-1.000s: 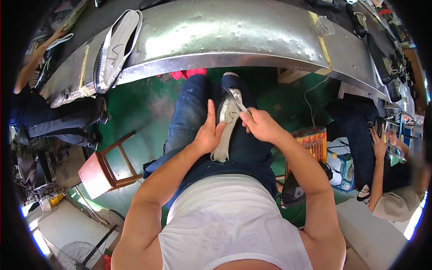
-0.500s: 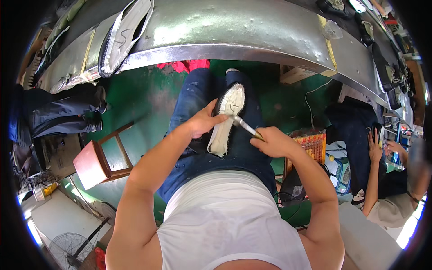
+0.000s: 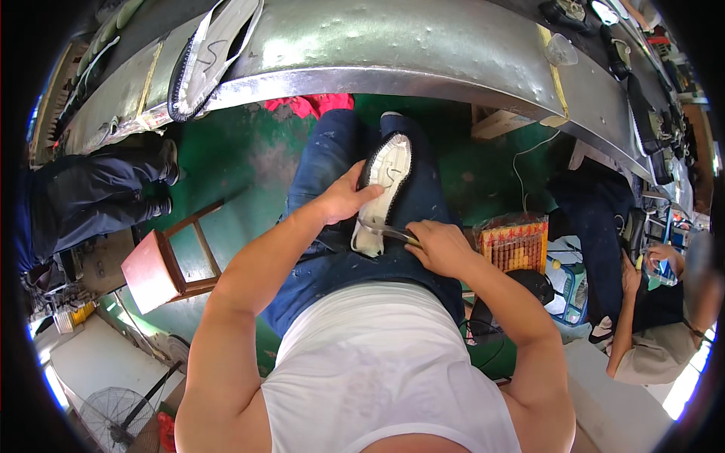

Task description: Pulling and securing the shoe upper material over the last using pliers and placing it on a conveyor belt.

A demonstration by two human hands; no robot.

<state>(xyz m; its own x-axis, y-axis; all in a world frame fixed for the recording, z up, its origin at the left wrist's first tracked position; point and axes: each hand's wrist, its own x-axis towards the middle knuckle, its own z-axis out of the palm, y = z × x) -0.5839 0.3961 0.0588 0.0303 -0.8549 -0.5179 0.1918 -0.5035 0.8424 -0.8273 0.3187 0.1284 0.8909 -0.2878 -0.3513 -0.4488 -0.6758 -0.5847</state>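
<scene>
Across my thighs lies a shoe upper (image 3: 390, 167), its pale underside facing up and a dark, stitched-looking edge running round it. My left hand (image 3: 352, 198) grips it from the left side, the thumb pressed on the pale surface. In my right hand (image 3: 439, 246) is a slim silver metal tool (image 3: 387, 229) with a brownish handle. The tool's curved metal end lies over the lower, heel part of the upper; whether it touches is hard to tell. Its exact kind is not clear.
A dented metal workbench (image 3: 393, 41) spans the far side, with another shoe upper (image 3: 211, 57) at its edge. To the left is a tipped stool (image 3: 152, 272); lower left, a fan (image 3: 113, 419). Right of me are a red-and-yellow package (image 3: 513, 245) and a co-worker's arm (image 3: 624, 313).
My right hand has moved left and nearer to me, taking the tool from the upper's middle to its heel part. My left hand still holds the upper, which has shifted slightly.
</scene>
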